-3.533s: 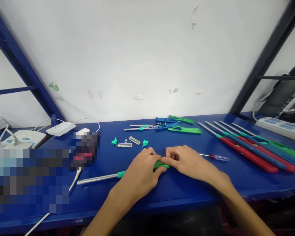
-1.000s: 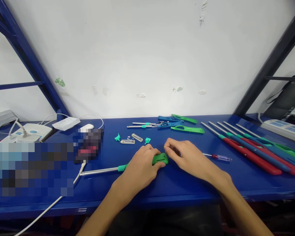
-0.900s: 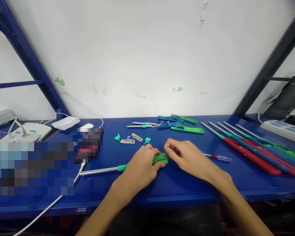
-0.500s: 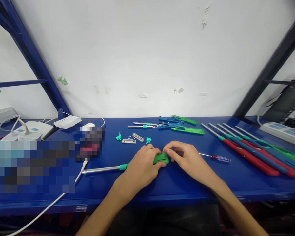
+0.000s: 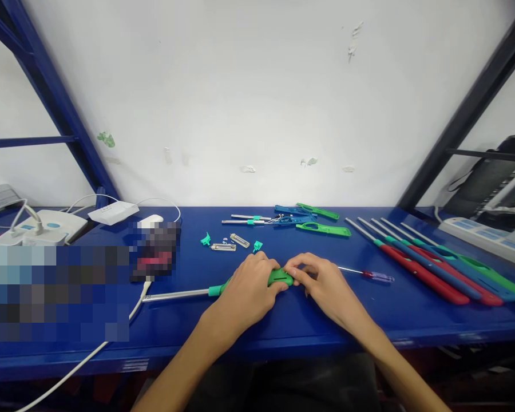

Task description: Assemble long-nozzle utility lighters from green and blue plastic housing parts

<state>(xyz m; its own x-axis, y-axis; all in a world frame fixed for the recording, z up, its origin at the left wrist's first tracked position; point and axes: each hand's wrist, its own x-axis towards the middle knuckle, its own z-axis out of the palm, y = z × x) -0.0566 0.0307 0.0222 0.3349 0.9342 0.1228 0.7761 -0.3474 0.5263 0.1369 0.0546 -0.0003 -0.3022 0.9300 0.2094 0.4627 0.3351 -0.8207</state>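
Observation:
A long-necked lighter with a green handle [image 5: 278,277] and a metal tube lies near the front of the blue table, the tube to the left. My left hand [image 5: 246,289] is wrapped over the handle and covers much of it. At the handle's right end, the fingertips of my right hand [image 5: 326,286] are pinched together, touching or almost touching it; whatever they hold is too small to make out. Just beyond my right hand lies a screwdriver [image 5: 377,277] with a clear and red handle. Two clear fuel tanks [image 5: 224,247] and small teal triggers [image 5: 257,246] are spread behind my left hand.
Several whole lighters [image 5: 420,272] with red, blue and green handles lie side by side at the right. Opened blue and green handle shells [image 5: 324,229] and metal tubes [image 5: 242,222] are at the back. A white cable [image 5: 86,359], a mouse [image 5: 151,221] and power strips [image 5: 489,234] flank them.
My right fingertips have come down a little closer onto the handle's end. My left hand keeps its hold on the lighter. The view has turned slightly to the right.

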